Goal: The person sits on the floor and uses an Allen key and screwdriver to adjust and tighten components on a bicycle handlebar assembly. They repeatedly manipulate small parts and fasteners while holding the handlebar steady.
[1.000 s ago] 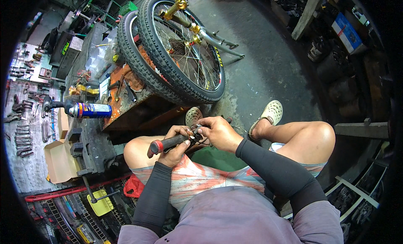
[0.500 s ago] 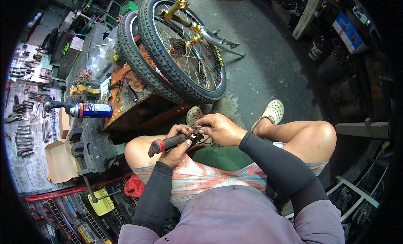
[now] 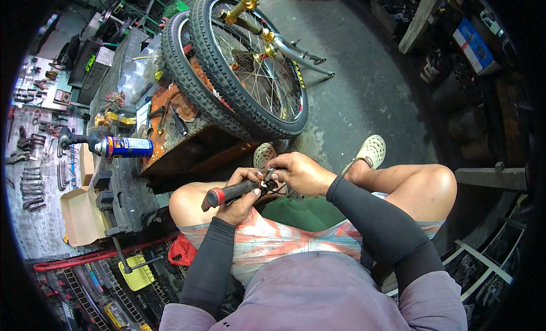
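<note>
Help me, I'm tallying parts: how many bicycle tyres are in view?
2, near the upper middle: the right tyre and the left tyre partly behind it. Others may be hidden.

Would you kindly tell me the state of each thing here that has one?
Left hand: closed around the black grip
Black grip: held, red end leftward
Right hand: fingers bent at small parts; hold unclear
Bicycle wheels: tyred, overlapping in view
Cardboard box: open
Clogs: worn

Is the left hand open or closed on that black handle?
Closed: the left hand clasps the black handle, fingers one side, thumb the other.
</note>
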`<action>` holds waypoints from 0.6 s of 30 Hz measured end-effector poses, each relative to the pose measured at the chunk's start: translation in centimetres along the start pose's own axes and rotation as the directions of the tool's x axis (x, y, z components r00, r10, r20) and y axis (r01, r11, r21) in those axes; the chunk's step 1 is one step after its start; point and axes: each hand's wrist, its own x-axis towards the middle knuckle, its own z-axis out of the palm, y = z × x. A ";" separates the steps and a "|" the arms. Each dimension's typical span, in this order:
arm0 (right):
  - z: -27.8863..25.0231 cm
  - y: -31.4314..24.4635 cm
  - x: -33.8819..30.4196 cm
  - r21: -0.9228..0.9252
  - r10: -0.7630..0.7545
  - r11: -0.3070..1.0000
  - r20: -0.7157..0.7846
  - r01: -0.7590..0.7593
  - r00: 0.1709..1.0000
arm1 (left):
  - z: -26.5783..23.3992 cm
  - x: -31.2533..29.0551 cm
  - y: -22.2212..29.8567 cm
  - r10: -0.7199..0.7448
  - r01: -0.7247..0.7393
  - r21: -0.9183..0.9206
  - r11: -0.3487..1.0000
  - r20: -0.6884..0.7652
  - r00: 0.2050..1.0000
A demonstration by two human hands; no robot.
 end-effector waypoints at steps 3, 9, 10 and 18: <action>0.3 0.0 0.2 -0.076 -0.039 0.996 -0.012 0.038 0.999 | 0.1 -0.1 0.2 0.008 -0.009 0.030 1.000 0.009 1.000; 0.4 -1.1 -0.2 -0.233 -0.124 0.966 -0.055 0.108 0.991 | 0.2 -0.1 0.9 0.032 -0.034 0.096 0.995 0.030 0.999; 0.5 -1.4 -0.4 -0.269 -0.132 0.957 -0.063 0.110 0.989 | 0.3 -0.2 0.8 0.026 -0.028 0.076 0.997 0.022 0.999; 1.1 -2.7 -1.9 -0.390 0.024 0.918 -0.138 -0.076 0.990 | 1.7 -0.6 0.8 0.075 -0.076 0.049 0.996 0.027 0.997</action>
